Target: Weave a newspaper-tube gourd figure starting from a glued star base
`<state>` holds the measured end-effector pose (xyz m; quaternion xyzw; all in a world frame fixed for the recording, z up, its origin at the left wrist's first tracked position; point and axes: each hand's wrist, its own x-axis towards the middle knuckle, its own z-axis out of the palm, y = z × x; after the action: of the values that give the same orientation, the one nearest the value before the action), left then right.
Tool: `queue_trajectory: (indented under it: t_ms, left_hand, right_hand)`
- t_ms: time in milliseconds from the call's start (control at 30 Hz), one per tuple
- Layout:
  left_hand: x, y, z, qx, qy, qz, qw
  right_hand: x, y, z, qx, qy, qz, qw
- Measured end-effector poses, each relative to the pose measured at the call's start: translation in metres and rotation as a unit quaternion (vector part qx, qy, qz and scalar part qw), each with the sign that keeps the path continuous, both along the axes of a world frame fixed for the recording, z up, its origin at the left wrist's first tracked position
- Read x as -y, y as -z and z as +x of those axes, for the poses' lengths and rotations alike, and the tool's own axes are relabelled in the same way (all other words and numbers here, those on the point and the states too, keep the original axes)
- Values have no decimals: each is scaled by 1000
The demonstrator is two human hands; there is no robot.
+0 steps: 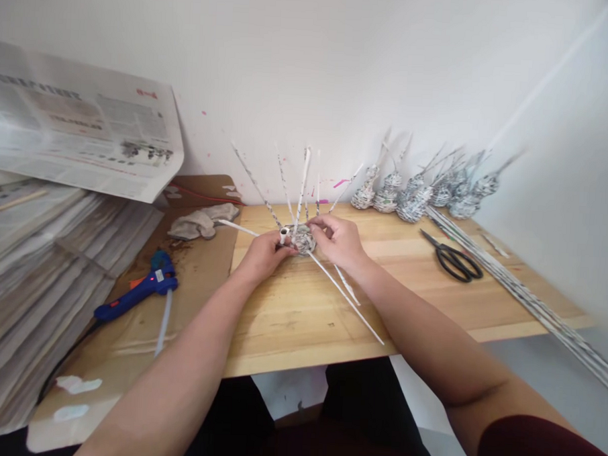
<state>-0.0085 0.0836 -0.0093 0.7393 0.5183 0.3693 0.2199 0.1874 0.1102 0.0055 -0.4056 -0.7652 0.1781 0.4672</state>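
Observation:
A small round weave of rolled newspaper point(304, 240) is held just above the wooden board, with several paper sticks point(301, 191) rising from it and fanning out. My left hand point(268, 255) pinches its left side, beside the open end of a paper tube point(283, 234). On the right side, my right hand point(338, 239) is closed with thumb and fingertips at the upper edge of the weave. Two white paper strips point(348, 298) slant down from the weave toward the front right.
Black scissors point(456, 261) and long paper rods point(513, 281) lie at right. Several woven gourd shapes point(413, 196) stand by the wall. A blue glue gun point(137, 295), grey gloves point(198, 223) and stacked newspapers point(44, 284) are at left. The board's front edge point(308, 366) is near my lap.

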Motion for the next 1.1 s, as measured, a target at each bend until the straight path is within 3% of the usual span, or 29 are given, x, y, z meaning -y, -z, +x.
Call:
queue_trajectory:
  t_ms: [133, 267, 400, 633, 900, 1100]
  left_hand:
    - [-1, 2, 0, 1, -21, 3, 1000]
    - [0, 5, 1, 15, -15, 2, 1000]
    - [0, 7, 2, 18, -6, 6, 1000]
    - [0, 5, 1, 20, -12, -25, 999]
    - [-1, 4, -4, -17, 42, 14, 999]
    - [-1, 5, 0, -24, 4, 33, 999]
  right_hand:
    - [5, -5, 0, 48, -48, -18, 998]
    - [14, -9, -3, 184, -103, 6, 977]
    - [14, -5, -6, 265, -99, 21, 959]
    - [7, 2, -5, 247, -107, -26, 963]
    - [2, 6, -6, 264, -95, -14, 960]
    - [19, -14, -3, 257, -72, 12, 964]
